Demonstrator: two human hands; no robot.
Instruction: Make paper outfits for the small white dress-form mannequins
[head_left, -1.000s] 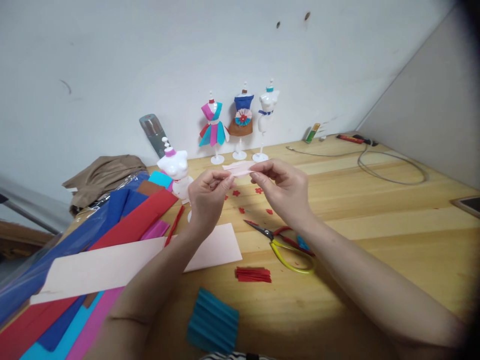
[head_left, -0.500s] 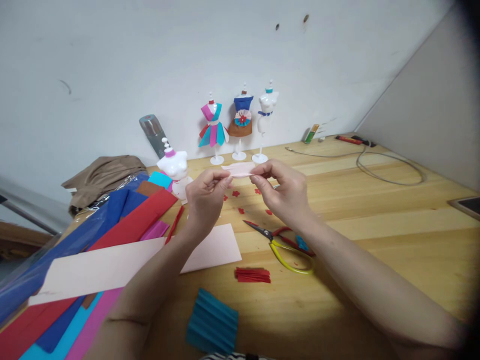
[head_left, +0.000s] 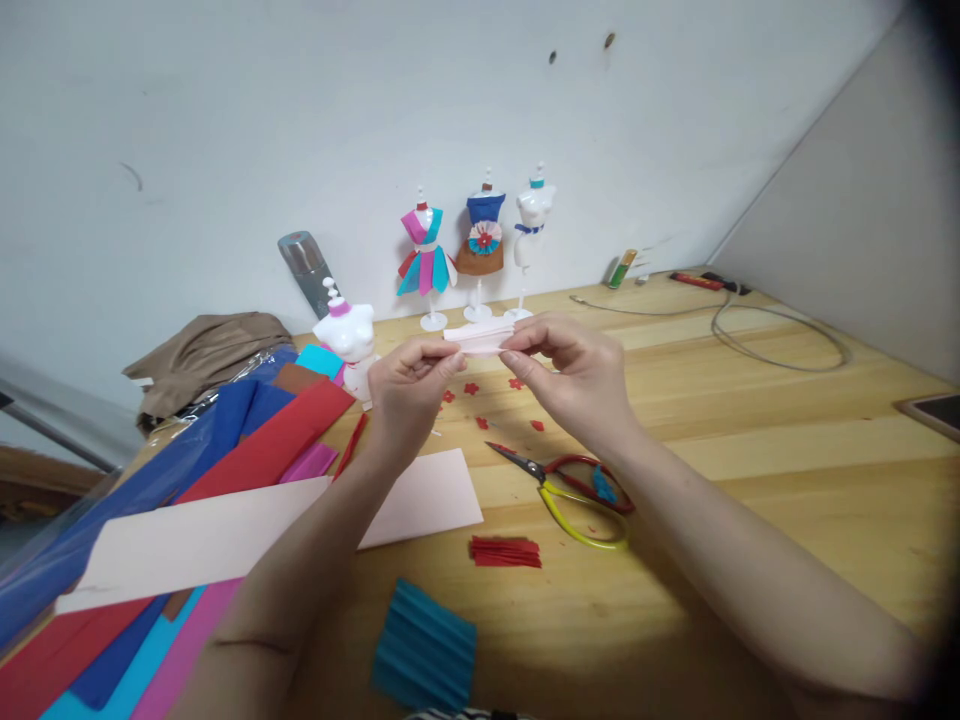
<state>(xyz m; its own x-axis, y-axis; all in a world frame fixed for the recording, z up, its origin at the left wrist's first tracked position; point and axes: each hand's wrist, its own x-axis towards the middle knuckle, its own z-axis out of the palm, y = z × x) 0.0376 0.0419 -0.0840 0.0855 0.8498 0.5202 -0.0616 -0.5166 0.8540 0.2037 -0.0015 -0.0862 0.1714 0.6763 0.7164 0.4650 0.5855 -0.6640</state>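
A small piece of pale pink crepe paper (head_left: 480, 337), with fold lines along its length, is stretched between my two hands above the table. My left hand (head_left: 411, 388) pinches its left end between thumb and fingers. At the other end, my right hand (head_left: 574, 370) is closed on it the same way. Scissors (head_left: 544, 475) with one red and one yellow handle lie below my right hand. Small red paper flowers (head_left: 471, 388) are scattered on the wood under the strip. Nearer to me are a pleated red paper piece (head_left: 505, 552) and a pleated teal one (head_left: 426, 643).
Three small mannequins (head_left: 480, 240) stand along the wall, two dressed in paper; another mannequin (head_left: 349, 335) is at the left. Coloured paper sheets (head_left: 202, 535) cover the table's left side. A grey bottle (head_left: 307, 265) leans at the back, and a cable (head_left: 772, 350) curls at the right.
The pink paper has tilted and opened a little, so its fold lines show more clearly. My right hand has shifted slightly to the right; the things on the table look unchanged.
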